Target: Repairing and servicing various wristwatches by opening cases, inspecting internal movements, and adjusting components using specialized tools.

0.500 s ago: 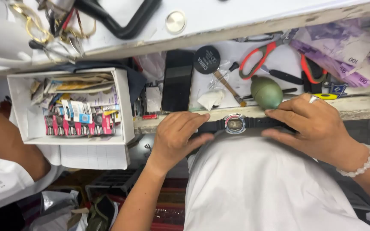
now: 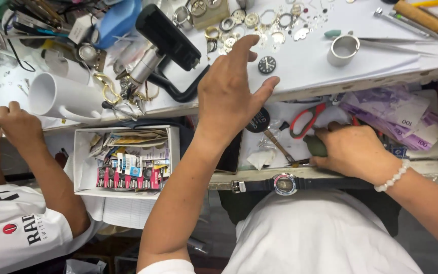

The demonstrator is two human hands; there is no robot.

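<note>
My left hand [image 2: 231,96] is raised over the white worktop with its fingers spread and nothing in it, close to a small black watch dial [image 2: 266,65]. My right hand [image 2: 353,151] rests inside the open drawer, curled over a dark green rounded object [image 2: 314,145] next to red-handled scissors [image 2: 307,119]. A wristwatch with a black strap [image 2: 285,183] lies flat along the drawer's front edge, between my arms and touched by neither hand.
The worktop holds a white mug [image 2: 59,96], a black tool on a stand [image 2: 167,38], several metal watch parts [image 2: 252,20] and a metal ring [image 2: 343,49]. A white box of small packets [image 2: 128,162] sits lower left. Another person's hands [image 2: 11,124] work at the left.
My left hand has left the watch at the drawer edge and risen over the worktop. My right hand has shifted from the watch onto the green object. The view has tilted up.
</note>
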